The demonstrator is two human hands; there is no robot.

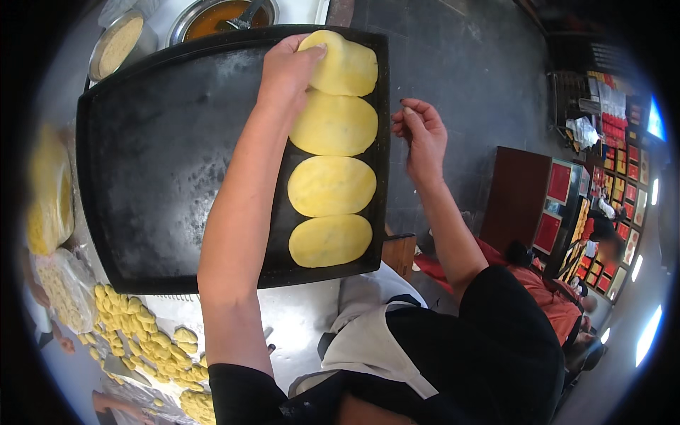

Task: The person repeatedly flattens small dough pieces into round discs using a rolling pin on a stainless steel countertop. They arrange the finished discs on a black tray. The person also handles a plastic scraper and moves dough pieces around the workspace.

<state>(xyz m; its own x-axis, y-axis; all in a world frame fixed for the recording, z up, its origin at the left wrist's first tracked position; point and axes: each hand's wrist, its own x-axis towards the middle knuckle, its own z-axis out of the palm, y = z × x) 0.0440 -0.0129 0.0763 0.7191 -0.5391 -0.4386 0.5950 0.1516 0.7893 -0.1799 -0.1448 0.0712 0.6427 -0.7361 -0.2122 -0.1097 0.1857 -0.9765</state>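
My left hand (289, 69) grips the left edge of a flat yellow dough round (348, 66), thumb on top, at the far right corner of a black baking tray (159, 159). That round's lower edge overlaps or meets a second dough round (337, 125) below it. Two more ovals, a third dough round (332, 186) and a fourth dough round (330, 241), continue the column along the tray's right side, lying flat. Just outside the tray's right rim, my right hand (425, 133) hangs in the air with loosely curled fingers and nothing visible in it.
Behind the tray stand a metal bowl of orange-brown liquid (212, 16) with a brush (247, 16) and a tub of pale crumbs (121, 45). Several yellow dough lumps (154, 345) and a scraper (125, 366) lie lower left. Another person's hand (125, 406) is there. A dark red cabinet (515, 191) stands right.
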